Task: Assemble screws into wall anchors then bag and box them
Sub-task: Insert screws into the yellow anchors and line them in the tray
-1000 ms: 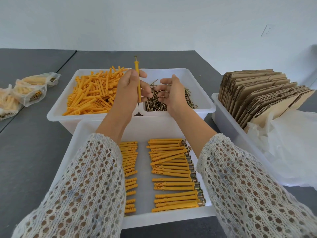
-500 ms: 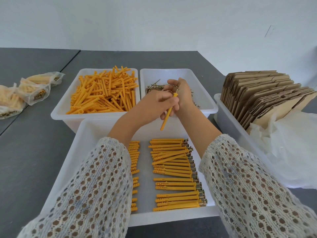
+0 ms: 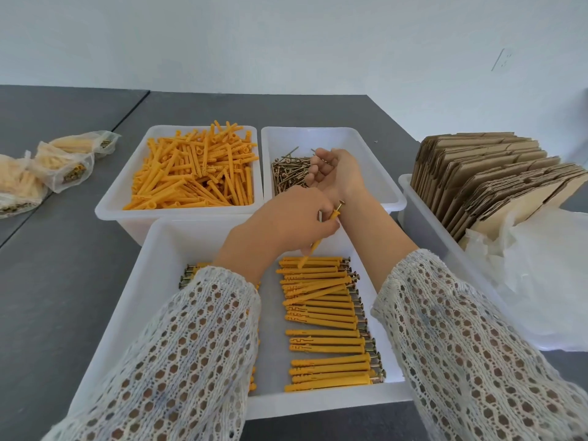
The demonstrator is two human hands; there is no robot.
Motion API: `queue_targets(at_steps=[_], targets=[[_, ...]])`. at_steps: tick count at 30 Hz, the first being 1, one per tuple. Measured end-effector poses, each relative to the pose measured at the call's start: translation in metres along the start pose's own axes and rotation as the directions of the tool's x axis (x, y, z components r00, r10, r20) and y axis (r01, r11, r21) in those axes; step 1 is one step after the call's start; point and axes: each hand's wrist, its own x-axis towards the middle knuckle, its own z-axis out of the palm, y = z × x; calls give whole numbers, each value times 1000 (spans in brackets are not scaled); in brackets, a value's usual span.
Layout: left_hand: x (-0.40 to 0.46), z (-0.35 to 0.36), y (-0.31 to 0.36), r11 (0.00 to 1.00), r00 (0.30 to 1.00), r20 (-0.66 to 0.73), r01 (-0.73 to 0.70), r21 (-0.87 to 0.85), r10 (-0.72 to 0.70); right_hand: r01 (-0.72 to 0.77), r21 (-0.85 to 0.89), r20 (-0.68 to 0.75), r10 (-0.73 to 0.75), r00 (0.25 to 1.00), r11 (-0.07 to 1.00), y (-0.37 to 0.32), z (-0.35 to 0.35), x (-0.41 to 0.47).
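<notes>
My left hand (image 3: 286,222) pinches an orange wall anchor (image 3: 334,214) with a screw head sticking out of its top. The anchor is tilted, its tip just above the right row of assembled anchors (image 3: 321,313) in the near white tray (image 3: 152,249). A second row (image 3: 187,276) lies partly under my left sleeve. My right hand (image 3: 337,168) hovers palm-up over the screw bin (image 3: 375,173), fingers curled round a few screws, beside the loose screws (image 3: 288,176). Loose orange anchors (image 3: 197,173) fill the bin (image 3: 121,202) to the left.
A long white bin (image 3: 423,218) at the right holds flat cardboard boxes (image 3: 493,179) and clear plastic bags (image 3: 534,265). Filled bags of anchors (image 3: 63,163) lie on the grey table at the far left.
My left hand has come down and toward me with the anchor, from in front of the screw bin to the near tray. My right hand has moved back over the screws.
</notes>
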Motion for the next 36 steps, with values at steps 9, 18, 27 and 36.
queue_targets(at_steps=[9,18,27,36], targets=[[2,6,0,996,984,153,89,6,-89,-13,-62,62,17,998,998,1,1,-3],[-4,8,10,957,986,145,39,286,-84,-7,-94,64,13,998,996,0,2,-4],[-4,27,19,878,987,137,7,478,-83,-6,-147,59,15,998,989,1,5,-5],[-7,34,26,845,986,159,-37,533,-57,16,-238,69,0,998,971,2,7,-7]])
